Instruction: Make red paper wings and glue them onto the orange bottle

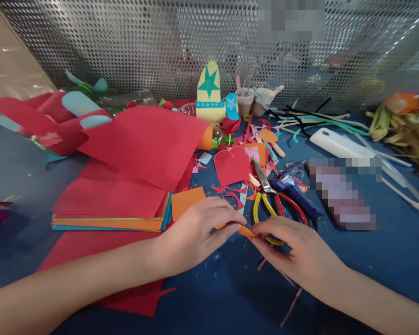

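Note:
Between my two hands is a small piece of orange paper (pixel 246 231), seen nearly edge-on. My left hand (pixel 204 230) pinches its left end, and the fingers of my right hand (pixel 293 242) close on the other end. Just beyond my right hand lie scissors (pixel 265 186) with yellow and red handles, their blades pointing away. A flat orange paper piece (pixel 186 201) rests by my left hand. Farther off is a red paper cutout (pixel 231 166) with a scalloped top. Left of my hands, a stack of coloured sheets (pixel 108 195) has red on top.
A blue glue gun (pixel 295 186) lies right of the scissors, near a white knife-like tool (pixel 342 145) and a blurred-out object. Paper scraps litter the middle. A yellow paper figure (pixel 211 88) with a green star stands before the perforated metal panel (pixel 143 42). Dried husks (pixel 401 125) sit far right.

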Available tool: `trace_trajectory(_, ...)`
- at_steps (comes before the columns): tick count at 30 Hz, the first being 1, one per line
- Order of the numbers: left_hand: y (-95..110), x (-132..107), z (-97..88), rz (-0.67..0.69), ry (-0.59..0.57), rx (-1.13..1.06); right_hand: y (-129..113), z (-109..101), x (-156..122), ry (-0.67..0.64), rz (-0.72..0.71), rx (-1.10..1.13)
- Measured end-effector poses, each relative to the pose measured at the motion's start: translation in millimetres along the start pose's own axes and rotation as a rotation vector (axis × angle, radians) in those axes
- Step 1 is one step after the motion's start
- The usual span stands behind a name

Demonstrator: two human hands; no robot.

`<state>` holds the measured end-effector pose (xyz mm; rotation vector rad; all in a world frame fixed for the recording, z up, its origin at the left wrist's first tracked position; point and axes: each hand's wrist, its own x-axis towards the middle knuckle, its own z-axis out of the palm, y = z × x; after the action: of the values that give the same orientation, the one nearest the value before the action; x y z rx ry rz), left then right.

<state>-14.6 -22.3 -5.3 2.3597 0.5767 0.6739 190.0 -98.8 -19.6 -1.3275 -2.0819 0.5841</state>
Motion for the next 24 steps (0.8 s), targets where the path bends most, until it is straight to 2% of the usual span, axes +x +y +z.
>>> trace_trajectory(5,-7,-1,0.3,-0.290,-0.030,-0.382,-6,-7,6,-0.261,0.362,0.409)
trace_trajectory(8,-10,0,0.1,-0.366,-0.069,-0.563,-7,-8,6,-0.302,0.465,0.563)
trace_trajectory(10,-10,1,0.1,-0.389,-0.067,-0.605,-6,-6,4,-0.299,0.487,0.619)
trace_trajectory(15,-3,0,-1.5,-0.408,-0.042,-0.450,-5,-2,2,-0.310,0.448,0.599)
trace_trajectory(18,1,-1,-2.9,-0.334,-0.029,-0.289,-6,-2,3,-0.347,0.408,0.507)
trace_trajectory(21,2,-1,-3.2,-0.230,-0.019,-0.218,-8,-4,3,-0.353,0.365,0.430)
trace_trajectory(24,1,-1,-3.1,-0.207,-0.034,-0.190,-8,-5,3,-0.372,0.375,0.492)
